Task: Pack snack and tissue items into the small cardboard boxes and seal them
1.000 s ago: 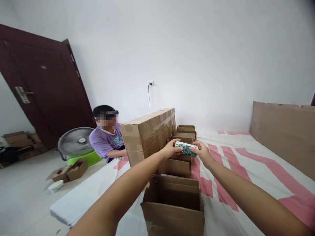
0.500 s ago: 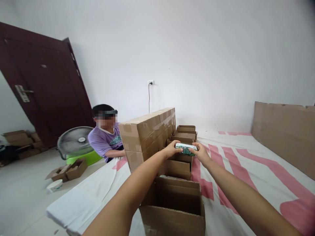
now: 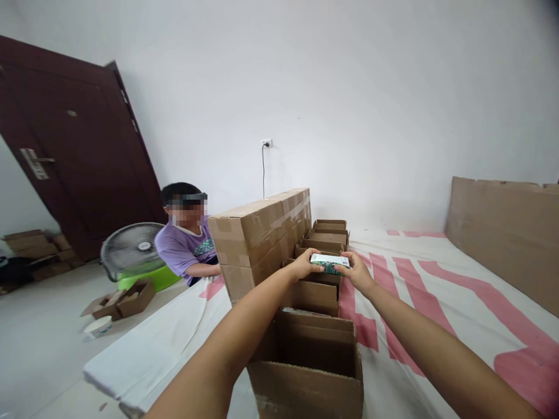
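Note:
Between my two hands is a small green-and-white box [image 3: 329,260], its white side turned upward. My left hand [image 3: 304,265] grips its left end, and my right hand [image 3: 356,272] grips its right end. The print on it is too small to read. Both hands are above a row of open cardboard boxes [image 3: 312,295] on the cloth-covered table. Closest to me is a larger open cardboard box [image 3: 305,391], below my forearms; its visible inside is dark brown card.
Taped cartons [image 3: 266,233] are stacked as a wall left of the row. Beyond them sits a person in a purple shirt [image 3: 186,247]. A green-based fan [image 3: 137,250] stands on the floor by small open boxes [image 3: 135,299]. A cardboard panel [image 3: 502,233] stands at the right.
The small box has tilted in my hands, so more of its white side and less of its green side shows. Both hands keep their hold.

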Action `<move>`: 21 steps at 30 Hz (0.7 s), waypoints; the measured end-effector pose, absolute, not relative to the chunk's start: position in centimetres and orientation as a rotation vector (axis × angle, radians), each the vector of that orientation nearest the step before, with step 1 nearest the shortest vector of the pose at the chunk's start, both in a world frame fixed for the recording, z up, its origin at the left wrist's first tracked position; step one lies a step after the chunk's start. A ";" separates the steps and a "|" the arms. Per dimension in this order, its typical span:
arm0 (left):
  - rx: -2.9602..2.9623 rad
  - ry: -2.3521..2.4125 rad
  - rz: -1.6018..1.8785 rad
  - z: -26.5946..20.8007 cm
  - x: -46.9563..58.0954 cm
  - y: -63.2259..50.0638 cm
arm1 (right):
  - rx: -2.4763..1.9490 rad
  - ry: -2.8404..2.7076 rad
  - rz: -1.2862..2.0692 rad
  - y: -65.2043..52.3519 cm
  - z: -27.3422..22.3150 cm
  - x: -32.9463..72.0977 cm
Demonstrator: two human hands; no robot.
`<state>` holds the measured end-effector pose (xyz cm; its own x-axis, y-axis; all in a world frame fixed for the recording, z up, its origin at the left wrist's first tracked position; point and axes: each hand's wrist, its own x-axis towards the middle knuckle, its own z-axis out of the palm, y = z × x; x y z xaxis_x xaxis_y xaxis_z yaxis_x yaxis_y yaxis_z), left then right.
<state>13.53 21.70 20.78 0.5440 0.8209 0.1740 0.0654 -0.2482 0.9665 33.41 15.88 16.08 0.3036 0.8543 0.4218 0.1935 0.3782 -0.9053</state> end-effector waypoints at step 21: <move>2.479 0.345 1.008 26.2 11.8 0.1 | -1.050 -1.293 1.128 -4.0 19.6 34.2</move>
<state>11.84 0.06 26.19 0.7032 0.3837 0.5986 0.0633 -0.8723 0.4849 34.22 -4.03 19.56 -0.0384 0.9858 0.1635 -0.0280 0.1625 -0.9863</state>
